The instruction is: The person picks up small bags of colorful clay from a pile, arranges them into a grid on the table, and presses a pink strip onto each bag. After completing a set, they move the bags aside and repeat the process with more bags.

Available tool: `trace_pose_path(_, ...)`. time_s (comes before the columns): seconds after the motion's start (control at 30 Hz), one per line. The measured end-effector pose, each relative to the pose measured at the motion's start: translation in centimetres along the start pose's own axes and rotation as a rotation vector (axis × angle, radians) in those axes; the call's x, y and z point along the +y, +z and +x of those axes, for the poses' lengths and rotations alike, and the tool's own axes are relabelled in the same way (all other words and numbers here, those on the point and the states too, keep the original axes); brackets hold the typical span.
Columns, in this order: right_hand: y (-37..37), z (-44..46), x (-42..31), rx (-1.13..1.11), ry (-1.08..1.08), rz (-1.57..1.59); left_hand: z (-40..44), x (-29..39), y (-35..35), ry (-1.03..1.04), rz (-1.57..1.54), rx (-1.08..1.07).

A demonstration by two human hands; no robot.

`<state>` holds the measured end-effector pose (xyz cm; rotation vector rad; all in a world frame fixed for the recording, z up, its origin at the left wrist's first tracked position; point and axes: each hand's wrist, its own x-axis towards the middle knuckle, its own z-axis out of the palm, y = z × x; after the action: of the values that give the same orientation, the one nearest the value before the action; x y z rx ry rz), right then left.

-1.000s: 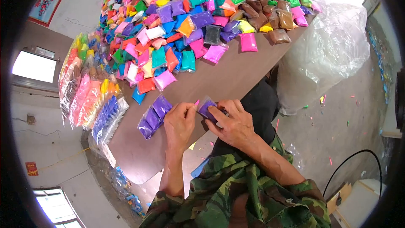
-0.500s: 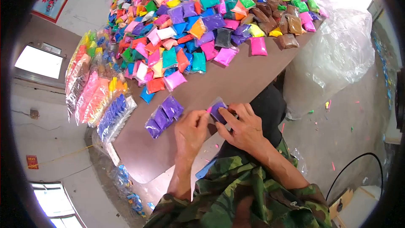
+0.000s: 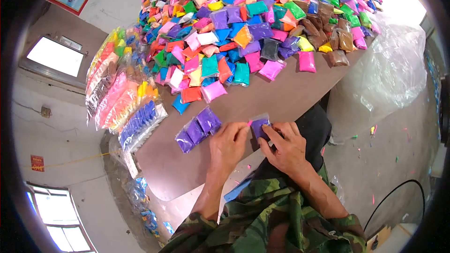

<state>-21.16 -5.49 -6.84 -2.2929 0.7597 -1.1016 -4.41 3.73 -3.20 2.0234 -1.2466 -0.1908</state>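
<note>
Position of packet: the purple packet [image 3: 261, 129] is between the two hands, over the table [image 3: 295, 94] near its near edge. Whether it rests on the surface or is held just above it cannot be told.

Key relation: the packet lies to the right of the left hand [image 3: 228, 145] and to the left of the right hand [image 3: 287, 149]. Its long axis points away from the body, with the far end, a margin of clear film, leaning slightly left. The right hand is the nearer one and touches the packet. The left hand is set apart from it, joined across the gap only by a small pink strip [image 3: 249, 123]. The strip is at the packet's left edge, toward the far end; whether it is in contact with the film is too small to tell.

Left hand: thumb and index fingertips are pinched together on the strip. The back of the hand faces up, and the forearm [image 3: 212, 192] runs almost straight out from the body.

Right hand: the index fingertip is set down on the packet's face, with the thumb extended at its near end. Whether the thumb grips from beneath cannot be told. The forearm enters at a slant, from the lower right.

Surroundings: a row [image 3: 196, 131] of purple packets lies on the table just beside the left hand, on its left. A mixed-colour pile [image 3: 225, 33] covers the far part of the table. A large clear bag [image 3: 377, 86] stands to the right.
</note>
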Motion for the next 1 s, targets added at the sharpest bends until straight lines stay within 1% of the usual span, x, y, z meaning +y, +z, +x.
trace_pose_path(0.1, 0.2, 0.0, 0.0, 0.001, 0.018, -0.014, -2.2, 1.2, 0.3, 0.017, -0.041, -0.046)
trace_pose_path(0.23, 0.3, 0.0, 0.1, 0.023, 0.015, -0.006, -2.1, -0.6, 0.3, 0.101, 0.148, 0.044)
trace_pose_path(0.33, 0.1, 0.4, 0.0, 0.011, 0.010, -0.003, -1.2, -0.9, 0.0, 0.059, 0.126, 0.067)
trace_pose_path(0.37, -0.1, 0.3, -0.1, 0.001, 0.020, -0.007, -1.3, -0.3, -0.1, 0.019, 0.041, 0.060)
trace_pose_path(0.47, 0.1, 0.2, 0.0, 0.030, 0.002, -0.024, -2.8, 1.4, -0.1, 0.045, -0.039, -0.034)
trace_pose_path(0.57, 0.3, 0.1, 0.0, 0.047, 0.000, -0.044, -3.1, 0.9, 0.0, 0.065, 0.061, -0.035)
trace_pose_path(0.67, 0.3, 0.1, -0.1, 0.044, 0.011, -0.039, -2.5, -0.6, 0.0, 0.075, 0.112, 0.043)
trace_pose_path(0.7, 0.2, 0.2, 0.0, 0.042, 0.014, -0.036, -2.5, -0.2, -0.3, 0.000, 0.052, 0.026)
trace_pose_path(0.8, 0.4, 0.0, -0.1, 0.039, 0.027, -0.027, -3.2, 0.9, -0.1, 0.046, -0.019, 0.005)
trace_pose_path(0.9, 0.5, 0.1, -0.1, 0.050, 0.020, -0.031, -3.6, -0.1, 0.4, 0.141, 0.052, 0.039)
trace_pose_path(1.0, 0.3, 0.0, 0.0, 0.034, 0.027, -0.046, -3.1, -1.2, -0.9, -0.021, 0.153, 0.018)
